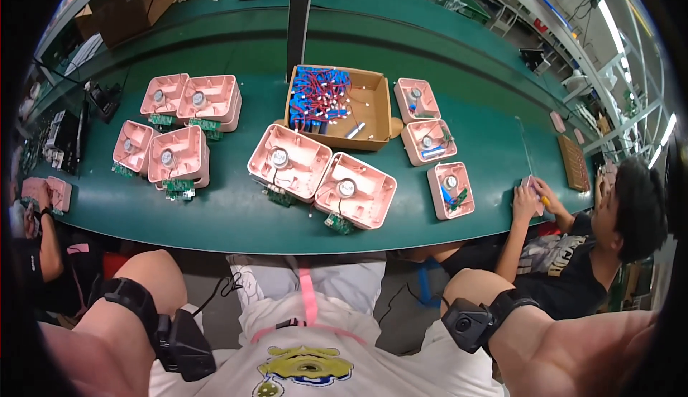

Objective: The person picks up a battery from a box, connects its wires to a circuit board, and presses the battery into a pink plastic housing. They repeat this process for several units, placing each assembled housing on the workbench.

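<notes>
Both forearms are bent back close to the camera, with a black strapped device on each. My left hand (pixel 75 361) fills the lower left corner, with its fingers out of sight. At the lower right, my right hand (pixel 602 350) is cut off by the rim, and its fingers do not show clearly. Neither touches anything on the green bench. Two pink plastic housings (pixel 290 157) lie straight ahead, each with a round speaker, wires and a green circuit board at its near side. Behind them, a cardboard box (pixel 373 107) holds blue wrapped battery packs with red and black leads.
More pink housings (pixel 179 155) are grouped at the left, and three others (pixel 450 190) form a column at the right. A dark post (pixel 299 24) rises behind the box. Co-workers sit at both sides; one at right has hands (pixel 529 200) on a pink part.
</notes>
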Demonstrator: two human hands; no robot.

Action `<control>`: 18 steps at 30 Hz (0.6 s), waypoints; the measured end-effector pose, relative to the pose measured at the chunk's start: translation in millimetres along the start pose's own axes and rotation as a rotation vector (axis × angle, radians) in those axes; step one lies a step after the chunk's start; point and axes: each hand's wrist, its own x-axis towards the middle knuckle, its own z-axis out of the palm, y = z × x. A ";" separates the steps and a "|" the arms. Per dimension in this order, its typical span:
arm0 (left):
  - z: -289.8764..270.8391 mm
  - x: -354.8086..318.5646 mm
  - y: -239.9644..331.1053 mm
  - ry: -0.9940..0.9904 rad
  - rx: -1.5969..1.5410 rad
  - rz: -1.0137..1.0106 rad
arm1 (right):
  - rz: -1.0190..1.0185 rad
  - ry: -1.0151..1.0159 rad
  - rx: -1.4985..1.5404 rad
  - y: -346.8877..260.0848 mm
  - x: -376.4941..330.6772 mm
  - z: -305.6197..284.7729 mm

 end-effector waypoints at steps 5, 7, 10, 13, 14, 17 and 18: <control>34.2 20.5 -60.6 0.033 0.011 -0.048 | 0.002 0.002 0.007 -4.4 -1.0 -3.2; 10.4 24.6 -40.8 0.045 0.017 -0.075 | 0.009 0.005 0.010 -2.2 -5.2 -2.7; 10.4 27.7 -52.9 0.038 0.022 -0.121 | 0.015 0.036 0.004 -4.5 -11.2 -0.8; 6.5 38.6 -51.3 0.033 0.039 -0.141 | 0.000 0.060 0.015 -6.5 -14.4 3.4; 16.2 41.6 -63.5 0.032 0.037 -0.139 | -0.013 0.062 0.014 -4.5 -14.9 2.5; -47.5 5.2 26.6 0.018 0.030 -0.123 | -0.068 0.074 0.009 -8.3 -9.5 -7.1; 17.2 31.5 -43.1 0.023 0.025 -0.135 | -0.068 0.075 0.001 -7.0 -10.1 -0.5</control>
